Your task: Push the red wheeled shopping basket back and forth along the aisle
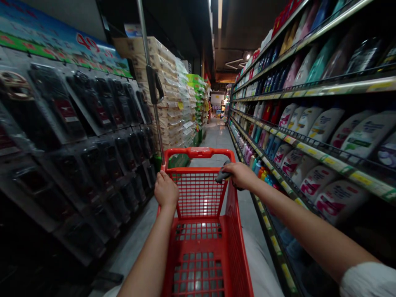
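Note:
A red plastic shopping cart (198,246) with grid walls and floor stands in front of me, and nothing lies in its basket. My left hand (166,189) is closed on the cart's left rim, near the foot of an upright metal pole (144,31) with a black clip. At the right rim, my right hand (243,175) is closed round a small dark grey object (223,173) that I cannot identify. Part of that hand's underside and its contact with the rim are hidden.
Shelves of shampoo bottles (328,123) line the right side. Packaged dark goods (102,103) hang on the left, with stacked wrapped packs (163,86) beyond. A grey tiled aisle (216,136) runs ahead between them.

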### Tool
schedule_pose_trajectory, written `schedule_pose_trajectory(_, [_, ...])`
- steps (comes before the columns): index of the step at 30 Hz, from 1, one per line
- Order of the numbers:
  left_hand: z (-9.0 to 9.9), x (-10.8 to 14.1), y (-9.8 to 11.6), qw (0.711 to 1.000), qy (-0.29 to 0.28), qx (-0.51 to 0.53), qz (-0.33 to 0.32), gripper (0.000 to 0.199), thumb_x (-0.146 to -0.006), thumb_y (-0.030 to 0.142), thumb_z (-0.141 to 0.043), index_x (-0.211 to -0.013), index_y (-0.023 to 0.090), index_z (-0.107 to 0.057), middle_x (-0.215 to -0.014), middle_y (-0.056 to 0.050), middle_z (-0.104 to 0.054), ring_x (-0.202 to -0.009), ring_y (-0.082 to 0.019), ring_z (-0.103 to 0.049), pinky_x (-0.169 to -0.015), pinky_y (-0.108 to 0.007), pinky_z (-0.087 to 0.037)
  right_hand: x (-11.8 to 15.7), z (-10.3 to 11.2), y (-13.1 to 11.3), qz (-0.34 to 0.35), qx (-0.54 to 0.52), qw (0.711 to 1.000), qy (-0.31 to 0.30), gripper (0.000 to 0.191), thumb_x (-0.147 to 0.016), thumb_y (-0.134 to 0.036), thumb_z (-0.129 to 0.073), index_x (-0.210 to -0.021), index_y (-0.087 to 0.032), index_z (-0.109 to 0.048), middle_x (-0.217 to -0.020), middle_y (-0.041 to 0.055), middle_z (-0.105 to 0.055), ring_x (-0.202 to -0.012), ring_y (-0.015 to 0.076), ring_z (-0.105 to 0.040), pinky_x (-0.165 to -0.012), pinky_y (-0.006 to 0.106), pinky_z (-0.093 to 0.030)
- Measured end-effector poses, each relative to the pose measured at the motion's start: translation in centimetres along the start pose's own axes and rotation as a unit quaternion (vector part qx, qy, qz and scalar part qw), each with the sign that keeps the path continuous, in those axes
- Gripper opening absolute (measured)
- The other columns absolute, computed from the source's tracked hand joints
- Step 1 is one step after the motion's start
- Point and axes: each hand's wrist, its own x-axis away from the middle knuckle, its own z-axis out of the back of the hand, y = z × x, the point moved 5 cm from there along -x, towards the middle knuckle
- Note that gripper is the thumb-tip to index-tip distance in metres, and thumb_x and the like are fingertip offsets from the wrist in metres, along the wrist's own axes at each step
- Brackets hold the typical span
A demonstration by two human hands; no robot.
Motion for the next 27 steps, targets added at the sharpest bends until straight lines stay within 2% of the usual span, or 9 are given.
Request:
schedule_pose_trajectory(2, [0.1, -0.1, -0.1, 1.0, -0.014, 0.012, 0.012, 0.054, -0.093, 0.019, -0.036, -0.142, -0.005, -0.042, -0.14, -0.026, -0.052, -0.114, -0.031, -0.061, -0.093, -0.038, -0.051, -1.9, -0.5, -0.8, 0.025, -0.003, 0.999, 0.038, 0.056, -0.08, -0.001, -0.046, -0.128, -0.023, -0.064, -0.139, 0.0049, -0.058, -0.118, 0.0221, -0.055, -0.1, 0.034, -0.04])
schedule_pose_trajectory(4, [0.3, -0.1, -0.2, 0.999, -0.022, 0.025, 0.019, 0.053, -0.094, 0.019, -0.035, -0.141, -0.003, -0.044, -0.139, -0.025, -0.053, -0.112, -0.03, -0.063, -0.092, -0.038, -0.052, -3.5, -2.4, -1.8, 0.016, 0.023, 0.999, 0.018, 0.059, -0.083, 0.0, -0.041, -0.137, -0.021, -0.056, -0.147, 0.0082, -0.05, -0.118, 0.0241, -0.054, -0.1, 0.038, -0.04])
schedule_pose_trajectory(8, [0.3, 0.0, -0.4, 0.999, -0.033, 0.034, 0.025, 0.052, -0.094, 0.019, -0.035, -0.141, -0.001, -0.045, -0.14, -0.024, -0.052, -0.111, -0.03, -0.064, -0.092, -0.039, -0.052, -5.7, -5.7, -4.7, -0.025, 0.073, 0.997, -0.01, 0.051, -0.092, -0.006, -0.033, -0.14, -0.016, -0.049, -0.142, 0.0143, -0.053, -0.108, 0.0268, -0.058, -0.094, 0.041, -0.044])
schedule_pose_trajectory(14, [-0.1, 0.2, -0.7, 0.999, -0.028, 0.041, 0.018, 0.051, -0.094, 0.018, -0.036, -0.141, 0.001, -0.046, -0.141, -0.024, -0.053, -0.114, -0.03, -0.063, -0.094, -0.037, -0.051, -10.3, -7.3, -11.4, -0.008, 0.059, 0.998, -0.008, 0.039, -0.098, -0.017, -0.03, -0.128, -0.02, -0.056, -0.127, 0.012, -0.062, -0.103, 0.0268, -0.059, -0.086, 0.039, -0.046])
schedule_pose_trajectory(17, [-0.2, 0.2, -0.7, 0.999, -0.03, 0.042, 0.019, 0.052, -0.094, 0.018, -0.037, -0.142, 0.001, -0.045, -0.142, -0.023, -0.052, -0.114, -0.029, -0.063, -0.094, -0.036, -0.051, -12.0, -8.1, -14.6, -0.002, 0.044, 0.999, 0.006, 0.04, -0.099, -0.026, -0.031, -0.134, -0.024, -0.052, -0.128, 0.0115, -0.061, -0.107, 0.0295, -0.057, -0.088, 0.045, -0.046])
schedule_pose_trajectory(19, [-0.2, 0.3, -0.6, 0.999, -0.03, 0.036, 0.019, 0.053, -0.094, 0.018, -0.037, -0.142, -0.002, -0.044, -0.141, -0.024, -0.051, -0.115, -0.03, -0.062, -0.095, -0.036, -0.051, -12.3, -8.3, -15.6, 0.01, 0.041, 0.999, 0.023, 0.043, -0.1, -0.032, -0.033, -0.14, -0.029, -0.046, -0.136, 0.0101, -0.057, -0.111, 0.0315, -0.054, -0.091, 0.051, -0.044])
schedule_pose_trajectory(22, [-0.2, 0.3, -0.6, 0.999, -0.039, 0.028, 0.018, 0.054, -0.093, 0.015, -0.035, -0.142, -0.004, -0.043, -0.142, -0.025, -0.051, -0.114, -0.031, -0.062, -0.094, -0.038, -0.051, -11.1, -8.3, -14.3, 0.028, 0.049, 0.998, 0.015, 0.048, -0.1, -0.028, -0.031, -0.145, -0.039, -0.039, -0.149, 0.0047, -0.045, -0.117, 0.031, -0.051, -0.095, 0.053, -0.04])
schedule_pose_trajectory(24, [-0.2, 0.3, -0.6, 0.998, -0.047, 0.031, 0.02, 0.055, -0.09, 0.01, -0.035, -0.143, -0.003, -0.042, -0.144, -0.025, -0.049, -0.114, -0.031, -0.062, -0.095, -0.039, -0.051, -9.5, -7.8, -11.5, 0.019, 0.052, 0.998, 0.003, 0.053, -0.098, -0.022, -0.031, -0.147, -0.042, -0.037, -0.151, 0.002, -0.043, -0.116, 0.0278, -0.053, -0.096, 0.049, -0.04])
schedule_pose_trajectory(27, [0.0, 0.2, -0.6, 0.996, -0.058, 0.055, 0.032, 0.06, -0.086, 0.004, -0.037, -0.145, 0.001, -0.041, -0.147, -0.023, -0.046, -0.116, -0.032, -0.061, -0.098, -0.041, -0.05, -6.4, -6.8, -6.0, -0.048, 0.05, 0.998, 0.013, 0.054, -0.096, -0.016, -0.033, -0.145, -0.038, -0.043, -0.141, 0.0023, -0.054, -0.105, 0.0221, -0.058, -0.093, 0.038, -0.042])
